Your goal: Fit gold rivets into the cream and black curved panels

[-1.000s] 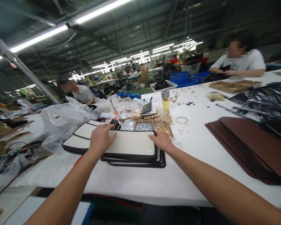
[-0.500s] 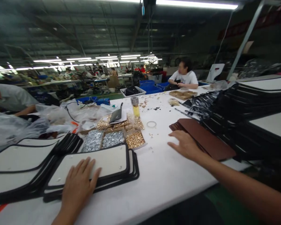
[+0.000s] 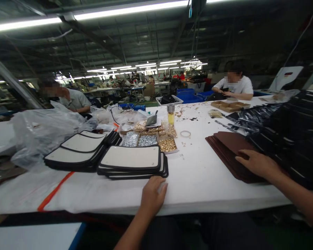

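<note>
My left hand (image 3: 153, 195) rests on the white table just in front of a stack of pale panels with black edging (image 3: 130, 158); its fingers are loosely bent, the thumb stands apart, and nothing shows in it. A second stack of such panels (image 3: 80, 147) lies to the left, with small metal fasteners in the corners of some panels. On the right, my right hand (image 3: 258, 162) lies over a fanned stack of dark brown panels (image 3: 224, 146), its fingers stretched out and touching the top one.
Behind the pale panels stand boxes of silver rings (image 3: 147, 140) and gold fittings (image 3: 167, 145). A jar of yellow liquid (image 3: 170, 116) and a tape roll (image 3: 185, 133) are farther back. Black pieces (image 3: 284, 128) pile up at right; plastic bags (image 3: 49, 125) at left. Two co-workers sit across.
My left hand has come off the pale stack to the table in front of it. My right hand has moved onto the brown panels. The view has turned left.
</note>
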